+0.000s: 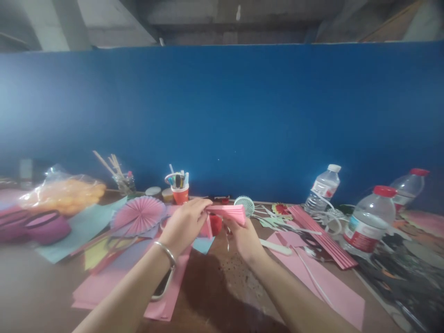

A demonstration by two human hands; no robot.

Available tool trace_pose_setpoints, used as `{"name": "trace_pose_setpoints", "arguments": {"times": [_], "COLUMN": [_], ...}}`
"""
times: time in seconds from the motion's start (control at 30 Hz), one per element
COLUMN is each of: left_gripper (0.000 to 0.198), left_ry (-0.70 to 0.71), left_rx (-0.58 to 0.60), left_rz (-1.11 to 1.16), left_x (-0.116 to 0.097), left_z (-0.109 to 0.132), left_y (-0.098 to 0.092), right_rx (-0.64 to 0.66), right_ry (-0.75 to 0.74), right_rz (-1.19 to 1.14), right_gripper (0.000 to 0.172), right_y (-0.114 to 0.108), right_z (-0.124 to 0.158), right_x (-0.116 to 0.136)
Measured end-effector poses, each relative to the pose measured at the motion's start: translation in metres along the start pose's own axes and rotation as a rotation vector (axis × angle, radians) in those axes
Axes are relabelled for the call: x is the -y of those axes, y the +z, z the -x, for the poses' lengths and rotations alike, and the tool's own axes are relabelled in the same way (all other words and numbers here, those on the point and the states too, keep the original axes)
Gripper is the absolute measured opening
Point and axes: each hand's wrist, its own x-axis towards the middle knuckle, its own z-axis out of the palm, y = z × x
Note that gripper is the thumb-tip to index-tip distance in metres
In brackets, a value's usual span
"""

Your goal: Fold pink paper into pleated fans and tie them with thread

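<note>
1. Fingers (204, 204) of our left hand (183, 225) close over the near-left end of a pleated pink paper strip (227, 212); their tips are partly lost behind the paper; our right hand (244, 243) grips the other end from below, though most of its fingers are hidden under the folds.

2. We hold this strip above the brown table (211, 296), between both hands; a lower pink flap drops beside our left fingers, and we cannot tell whether it belongs to the same piece; a red object (215, 225) shows beneath, too covered to name; a thin pale strand (228, 240) hangs by our right fingers.

3. On our left wrist sits a silver bangle (167, 252); below it our forearm covers part of a smartphone (163, 286), which lies on pink paper sheets (104, 284).

4. Left of us lies a pink paper rosette (140, 215); farther left, purple containers (48, 227) blur, and a clear plastic bag (69, 196) has orange contents that we cannot identify.

5. Behind our hands stands an orange-red cup (180, 196) of tools, too small to tell apart; near it is a pale green pleated disc (244, 205).

6. To our right lies another folded pink strip (322, 237); beyond it a red-capped bottle (371, 222) partly hides a second bottle (412, 185); dark clutter (398, 286) at the edge is cut off and indistinct.
</note>
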Motion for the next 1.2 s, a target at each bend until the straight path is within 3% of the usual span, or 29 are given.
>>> {"name": "trace_pose_setpoints", "arguments": {"times": [0.13,0.27,0.53,0.67,0.83,0.97,1.2], "left_gripper": [0.021,0.017,0.022,0.02,0.036,0.038,0.037], "left_ry": [-0.158,-0.192,-0.271,-0.34,-0.354,-0.319,-0.336], "left_rx": [0.14,0.21,0.334,0.357,0.204,0.102,0.089], "left_rz": [0.295,0.512,0.711,0.666,0.373,0.177,0.166], "left_x": [-0.009,-0.01,-0.015,-0.016,-0.015,-0.013,-0.012], "left_z": [-0.002,-0.001,-0.001,0.001,0.002,0.002,0.003], "left_y": [0.002,0.005,0.003,0.005,0.009,0.012,0.016], "right_rx": [0.024,-0.002,-0.004,-0.005,0.036,0.108,0.084], "right_ry": [0.002,0.051,0.061,0.062,0.122,0.216,0.221], "right_rz": [-0.007,0.016,0.098,0.08,0.102,0.061,0.083], "right_gripper": [0.029,0.035,0.037,0.038,0.037,0.037,0.04], "right_y": [0.0,-0.001,-0.004,-0.003,-0.001,-0.001,-0.001], "right_z": [-0.002,-0.002,-0.005,-0.004,0.0,0.001,-0.001], "right_x": [-0.001,-0.004,-0.013,-0.014,-0.01,-0.009,-0.012]}}
